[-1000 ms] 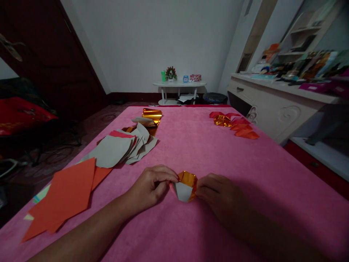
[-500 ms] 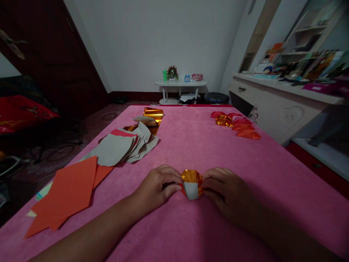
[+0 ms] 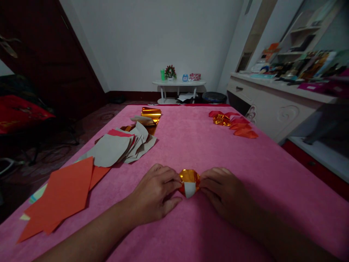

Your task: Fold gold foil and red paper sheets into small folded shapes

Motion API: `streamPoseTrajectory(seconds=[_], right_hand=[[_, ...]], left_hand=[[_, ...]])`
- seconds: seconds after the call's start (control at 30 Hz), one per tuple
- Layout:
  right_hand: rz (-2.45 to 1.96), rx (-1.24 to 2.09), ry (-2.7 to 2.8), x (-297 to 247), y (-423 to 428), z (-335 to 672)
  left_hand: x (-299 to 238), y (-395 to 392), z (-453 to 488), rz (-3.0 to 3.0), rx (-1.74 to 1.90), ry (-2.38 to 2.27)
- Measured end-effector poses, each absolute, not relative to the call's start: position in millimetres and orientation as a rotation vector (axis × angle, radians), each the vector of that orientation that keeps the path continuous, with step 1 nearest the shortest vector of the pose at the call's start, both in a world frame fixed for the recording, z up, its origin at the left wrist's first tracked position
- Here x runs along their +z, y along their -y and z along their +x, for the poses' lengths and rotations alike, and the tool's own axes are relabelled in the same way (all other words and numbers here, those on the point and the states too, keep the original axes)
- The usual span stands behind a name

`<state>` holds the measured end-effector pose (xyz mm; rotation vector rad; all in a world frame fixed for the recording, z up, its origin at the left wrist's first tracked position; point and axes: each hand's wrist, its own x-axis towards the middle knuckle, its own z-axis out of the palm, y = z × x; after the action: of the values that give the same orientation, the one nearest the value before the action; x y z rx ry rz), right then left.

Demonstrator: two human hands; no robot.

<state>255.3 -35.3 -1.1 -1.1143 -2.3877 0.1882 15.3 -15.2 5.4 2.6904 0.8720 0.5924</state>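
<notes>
A small folded paper piece (image 3: 189, 182), gold foil on top with a white flap below, rests on the pink cloth (image 3: 196, 142) near the front middle. My left hand (image 3: 156, 191) pinches its left side with curled fingers. My right hand (image 3: 222, 191) pinches its right side the same way. Both hands rest on the cloth and press the piece between them.
Orange paper sheets (image 3: 65, 191) lie at the front left, with a fan of grey-white and red sheets (image 3: 122, 145) behind them and gold foil sheets (image 3: 149, 114) farther back. Finished folded red and gold pieces (image 3: 234, 123) lie at the back right. A white cabinet (image 3: 275, 109) stands right.
My hands have closed in on the paper piece, which now looks narrower and more folded than a second ago. The white flap shows smaller.
</notes>
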Motion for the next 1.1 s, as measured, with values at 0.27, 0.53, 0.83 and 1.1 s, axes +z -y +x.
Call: streamPoseTrajectory(seconds=[0.27, 0.53, 0.83, 1.1], right_hand=[[-1.239, 0.444, 2.235, -4, 36, 254], [-1.449, 0.506, 2.108, -3, 33, 249], [-1.559, 0.372, 2.082, -6, 25, 243], [-1.626, 0.328, 2.076, -3, 21, 240]], left_hand=[[-2, 10, 20, 2.682, 0.687, -0.912], [-9, -3, 27, 2.278, 0.802, -1.012], [-7, -6, 35, 2.188, 0.761, -1.256], [-4, -5, 38, 2.22, 0.72, -1.36]])
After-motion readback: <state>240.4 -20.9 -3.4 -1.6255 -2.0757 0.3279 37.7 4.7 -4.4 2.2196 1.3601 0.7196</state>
